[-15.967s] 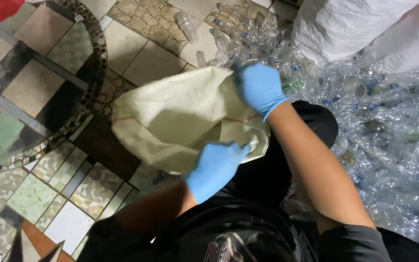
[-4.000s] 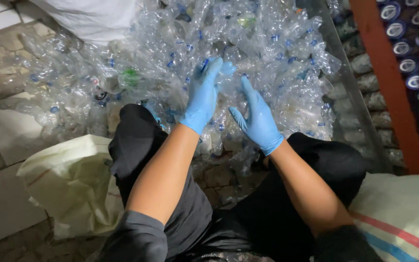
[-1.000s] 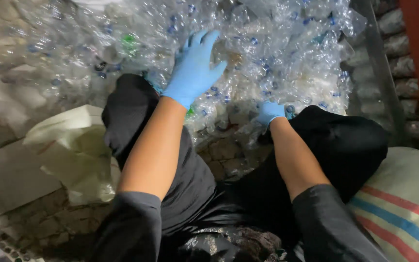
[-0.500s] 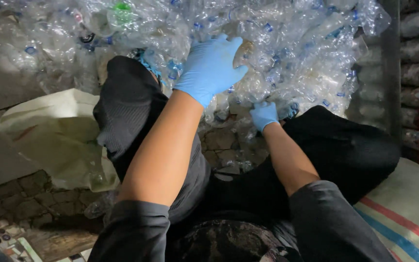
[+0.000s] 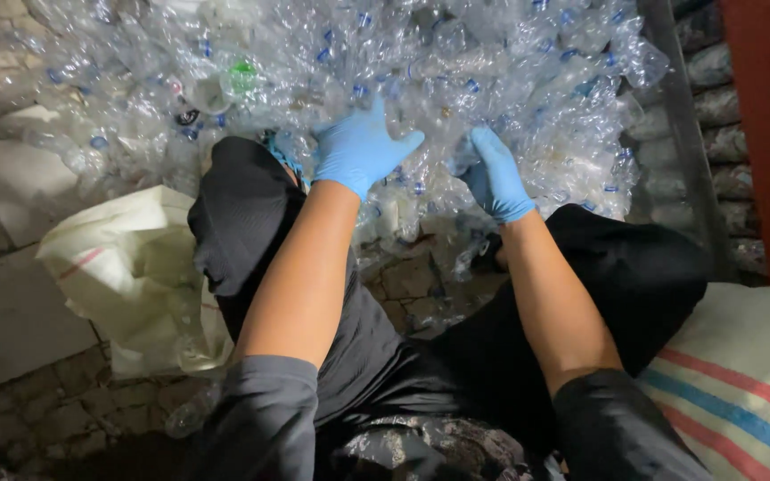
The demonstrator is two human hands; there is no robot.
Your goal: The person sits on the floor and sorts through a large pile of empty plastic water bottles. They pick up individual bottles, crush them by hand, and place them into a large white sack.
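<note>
While gloved, right hand on upright crushed bottle.

glossy clear crumpled plastic bottles, matt woven sack, rough stone floor

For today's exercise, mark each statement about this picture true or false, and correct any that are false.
1. Both hands wear blue gloves. True: the left hand and the right hand are both gloved in blue.
2. The hands reach into a pile of clear plastic bottles. True.
3. A cream woven sack lies to the person's right. False: it lies to their left, on the stone floor.
4. The left hand holds a red cup. False: its fingers are spread, with no cup in it.
5. The person wears dark trousers. True.
</note>
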